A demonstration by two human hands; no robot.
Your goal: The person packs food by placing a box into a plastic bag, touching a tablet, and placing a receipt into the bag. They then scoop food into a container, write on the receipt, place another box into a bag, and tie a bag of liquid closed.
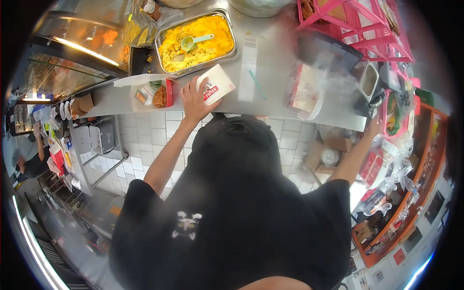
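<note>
My left hand (194, 99) is closed on a white paper food box (218, 86) with red and black print, held tilted at the counter's front edge. Just left of it sits an open food box (169, 93) holding a piece of fried chicken (159, 98) and small packets. A steel pan (233, 50) of yellow rice lies beyond, with a pale green scoop (194, 41) resting in the rice. Far to the right, my right hand (374, 128) is beside a pink basket (385, 116) with green and yellow packets inside; its fingers are too small and blurred to read.
A glass-fronted warmer (92, 41) stands at the left. On the steel counter (270, 58) lie a paper strip (248, 67), a teal straw (257, 84) and a plastic-wrapped stack of boxes (305, 87). Pink racks (357, 24) and orange shelving (401, 208) are at the right.
</note>
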